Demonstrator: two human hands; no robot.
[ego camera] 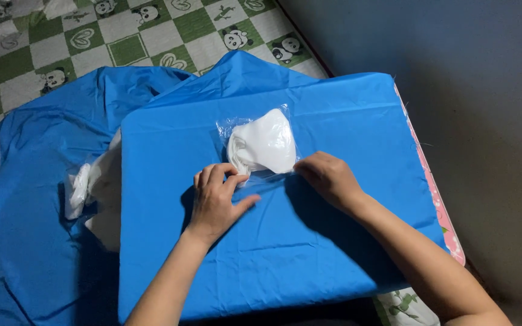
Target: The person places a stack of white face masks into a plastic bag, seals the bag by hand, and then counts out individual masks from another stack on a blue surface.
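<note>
Green-and-white checked bedding (43,48), printed with small pandas and hearts, covers the surface, and a dim grey wall (454,90) rises along its right edge. Over the bedding spreads smooth, slightly shiny blue cloth (31,241), rumpled at the left; on top of it lies a flat rectangular slab wrapped in the same blue fabric (333,121). Crumpled white material (95,181) shows at the slab's left side. Near the slab's middle sits a clear, crinkly plastic bag (264,145) holding a folded white item. The left hand (215,199) pinches the bag's near edge between thumb and curled fingers; the right hand (327,178), fingers bent, grips the same edge just beside it
</note>
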